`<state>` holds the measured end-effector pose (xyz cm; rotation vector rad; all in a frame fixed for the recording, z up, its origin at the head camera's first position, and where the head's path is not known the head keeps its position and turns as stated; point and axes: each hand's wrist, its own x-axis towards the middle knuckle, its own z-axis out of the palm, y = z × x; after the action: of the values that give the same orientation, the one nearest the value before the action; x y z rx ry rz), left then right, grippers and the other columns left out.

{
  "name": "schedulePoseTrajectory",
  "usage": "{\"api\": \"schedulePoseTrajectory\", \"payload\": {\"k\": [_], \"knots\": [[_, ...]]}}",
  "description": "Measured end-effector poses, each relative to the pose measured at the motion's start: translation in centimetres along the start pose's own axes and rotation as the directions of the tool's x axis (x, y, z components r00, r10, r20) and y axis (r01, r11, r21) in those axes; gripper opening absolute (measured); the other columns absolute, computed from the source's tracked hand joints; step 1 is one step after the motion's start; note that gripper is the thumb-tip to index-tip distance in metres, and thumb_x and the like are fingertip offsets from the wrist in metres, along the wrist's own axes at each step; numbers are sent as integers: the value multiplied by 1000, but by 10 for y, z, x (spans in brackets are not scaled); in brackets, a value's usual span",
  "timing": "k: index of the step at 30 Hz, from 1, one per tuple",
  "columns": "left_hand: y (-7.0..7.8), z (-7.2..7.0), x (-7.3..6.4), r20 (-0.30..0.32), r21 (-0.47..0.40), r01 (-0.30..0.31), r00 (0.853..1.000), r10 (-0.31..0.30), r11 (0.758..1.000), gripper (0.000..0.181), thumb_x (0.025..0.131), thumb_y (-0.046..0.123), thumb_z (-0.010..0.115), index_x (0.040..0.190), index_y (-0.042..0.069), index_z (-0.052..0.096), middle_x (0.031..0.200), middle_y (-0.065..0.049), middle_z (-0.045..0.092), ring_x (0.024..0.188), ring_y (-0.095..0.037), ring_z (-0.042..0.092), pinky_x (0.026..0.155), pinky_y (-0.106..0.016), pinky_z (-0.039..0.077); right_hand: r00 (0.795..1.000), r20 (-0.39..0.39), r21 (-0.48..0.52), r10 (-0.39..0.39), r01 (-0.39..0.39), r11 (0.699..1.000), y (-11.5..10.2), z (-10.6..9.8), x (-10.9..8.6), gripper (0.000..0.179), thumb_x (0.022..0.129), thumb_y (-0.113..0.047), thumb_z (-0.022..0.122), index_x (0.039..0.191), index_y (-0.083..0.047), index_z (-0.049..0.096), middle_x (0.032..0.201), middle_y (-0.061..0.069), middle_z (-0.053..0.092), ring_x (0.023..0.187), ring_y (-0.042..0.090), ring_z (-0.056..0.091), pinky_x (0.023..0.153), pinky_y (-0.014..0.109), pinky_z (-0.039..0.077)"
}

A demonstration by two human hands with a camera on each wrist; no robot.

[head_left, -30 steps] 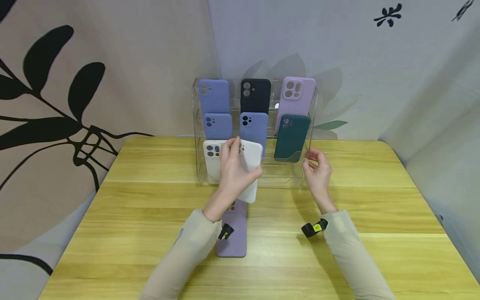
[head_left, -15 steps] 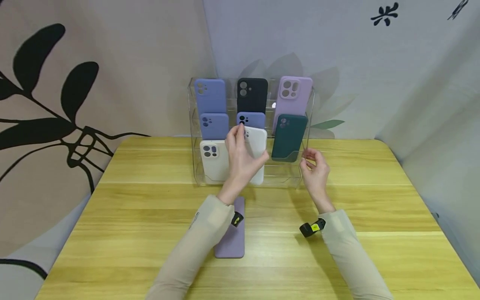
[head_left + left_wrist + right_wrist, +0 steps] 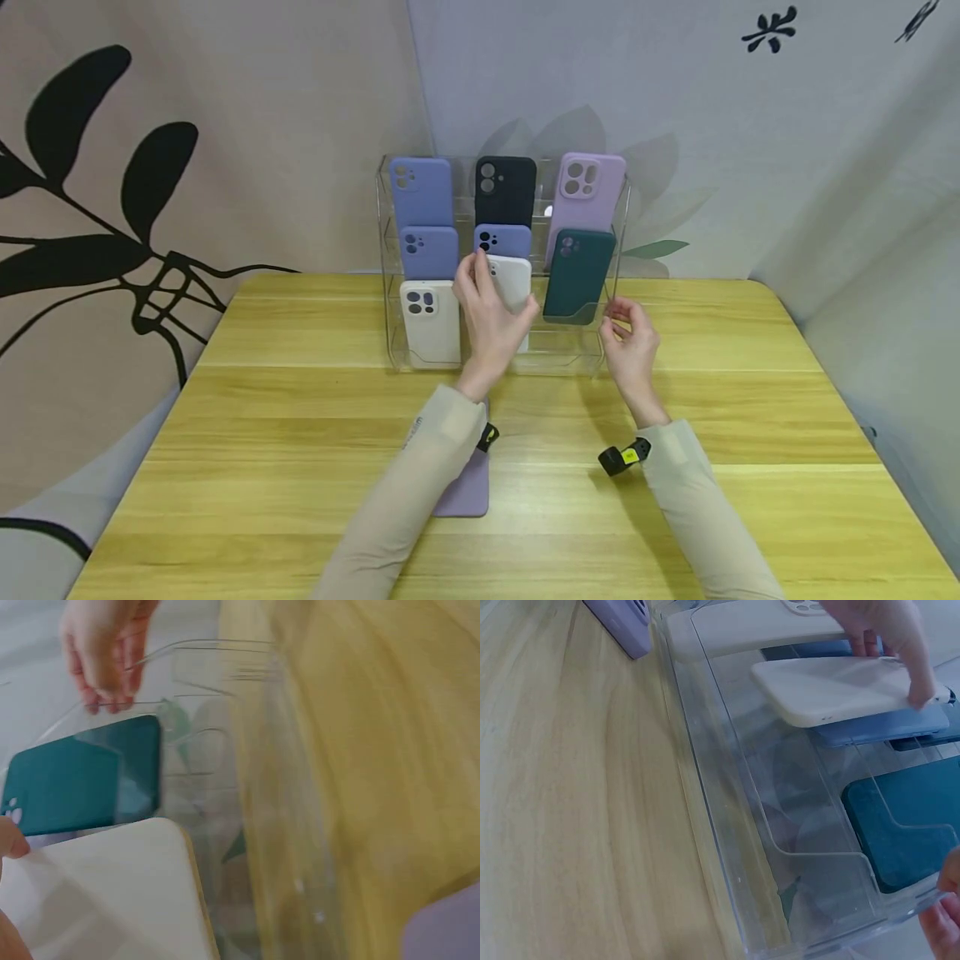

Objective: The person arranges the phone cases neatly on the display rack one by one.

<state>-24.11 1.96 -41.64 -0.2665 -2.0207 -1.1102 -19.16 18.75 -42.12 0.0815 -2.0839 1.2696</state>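
My left hand (image 3: 492, 327) grips a white phone case (image 3: 512, 283) by its sides, camera end up, over the front tier of a clear acrylic display stand (image 3: 566, 365). In the right wrist view the lower end of this white case (image 3: 817, 694) tilts above the clear tier. My right hand (image 3: 632, 340) pinches the stand's right side edge, its fingertips curled at the plastic. Left of the held case, an off-white phone case (image 3: 432, 337) leans in the front tier. Behind the held one, a blue-purple phone case (image 3: 513, 237) is partly covered.
A dark green phone case (image 3: 577, 279) leans at the stand's right. Further back stand a black case (image 3: 506, 192), a lilac case (image 3: 587, 179) and blue-purple cases (image 3: 422, 192). On the wooden table (image 3: 262, 467), a mauve case (image 3: 467, 492) lies partly under my left forearm.
My left hand has carried the white case away from me and slightly right, into the stand's front tier area. The right hand keeps its hold on the stand's side.
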Motion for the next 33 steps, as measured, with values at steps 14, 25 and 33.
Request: {"api": "schedulePoseTrajectory", "payload": {"k": [14, 25, 33], "knots": [[-7, 11, -20, -8, 135, 12, 1000, -11, 991, 82, 64, 16, 75, 135, -4, 39, 129, -21, 37, 113, -36, 39, 93, -42, 44, 1000, -15, 9, -10, 11, 1000, -1, 0, 0, 19, 80, 18, 54, 99, 20, 55, 92, 33, 60, 87, 42, 60, 73, 13, 50], [-6, 12, -26, -7, 151, 43, 999, -43, 988, 84, 63, 16, 75, 136, -3, 38, 128, -21, 36, 115, -35, 38, 94, -42, 43, 1000, -5, 6, 22, -22, 1000, -3, 0, 0, 19, 82, 17, 54, 101, 19, 56, 94, 33, 60, 89, 42, 60, 72, 10, 47], [-8, 13, -34, 22, 199, 69, 997, -75, 977, 86, 64, 17, 76, 137, -2, 37, 128, -20, 35, 116, -34, 38, 95, -41, 42, 1000, -4, -7, 25, -25, 1000, -2, 0, 1, 18, 82, 16, 55, 101, 18, 56, 94, 31, 60, 89, 40, 60, 73, 13, 49]]}}
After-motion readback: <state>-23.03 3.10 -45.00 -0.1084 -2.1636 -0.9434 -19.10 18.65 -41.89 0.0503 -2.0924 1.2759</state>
